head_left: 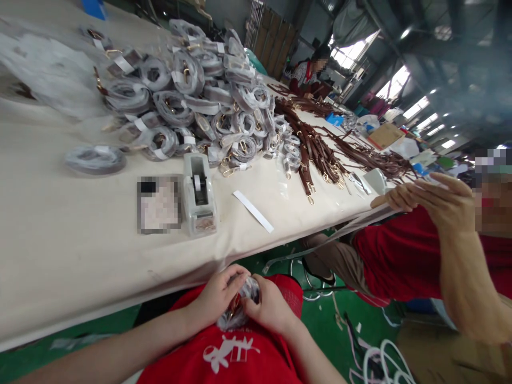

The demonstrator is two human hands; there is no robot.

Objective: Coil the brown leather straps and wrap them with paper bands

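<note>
Close to my body, below the table edge, both hands grip a coiled strap in clear plastic wrap [248,290]; some brown and metal shows through. My left hand [218,292] curls around its left side, and my right hand [269,304] wraps its right side with the thumb across the front. On the table ahead lie a white paper strip [253,212] and a grey tape dispenser [199,194]. A heap of plastic-wrapped coiled straps [192,101] with white bands and gold clasps rises behind them.
A single wrapped coil [95,160] and a pixelated flat item [159,205] lie on the table [100,256]. Brown straps with gold hooks [316,149] spread to the right. A co-worker's raised hand [436,200] holds a long strip at right; another person [308,74] sits farther back.
</note>
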